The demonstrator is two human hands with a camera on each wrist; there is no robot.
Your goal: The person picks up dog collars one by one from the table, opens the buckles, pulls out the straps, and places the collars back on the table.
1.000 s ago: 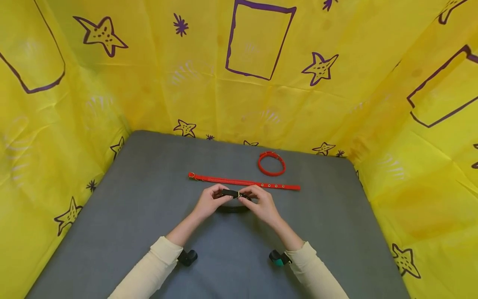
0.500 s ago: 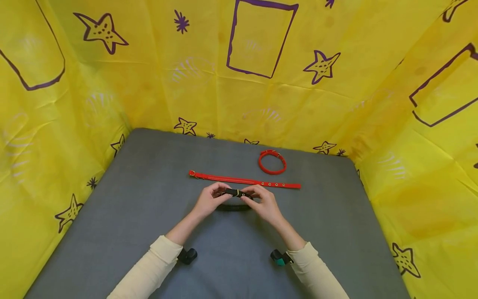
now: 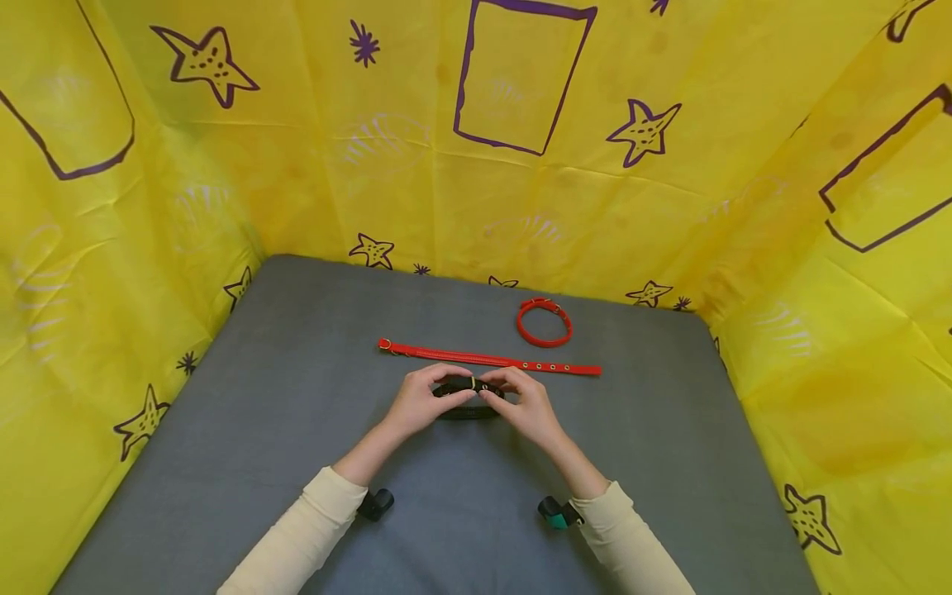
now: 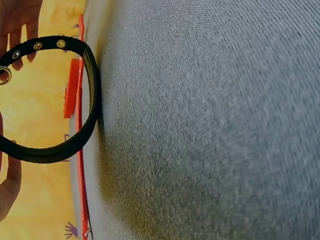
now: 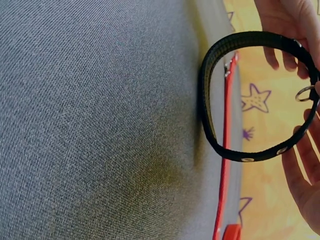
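A black collar [image 3: 467, 412] with metal eyelets is curved into a loop between both hands. The left hand [image 3: 416, 402] pinches its upper band on the left of the brass-coloured buckle [image 3: 473, 383]. Just right of the buckle, the right hand [image 3: 525, 406] holds the band between thumb and fingers. In the left wrist view the collar [image 4: 75, 142] stands on edge as a ring, its eyelets along the top. A metal ring [image 5: 303, 94] hangs at the band in the right wrist view. Fingers partly cover the buckle area.
Beyond the hands a red collar [image 3: 476, 358] lies stretched out, its eyelet end at the right. Further back is another red collar [image 3: 545, 323], closed into a ring. The grey table [image 3: 312, 330] meets yellow patterned fabric [image 3: 297, 182] at the back and sides.
The left fingers have shifted over the strap end, which stuck out left of the buckle and now lies lower along the band. The right hand has hardly moved. Both red collars lie as before.
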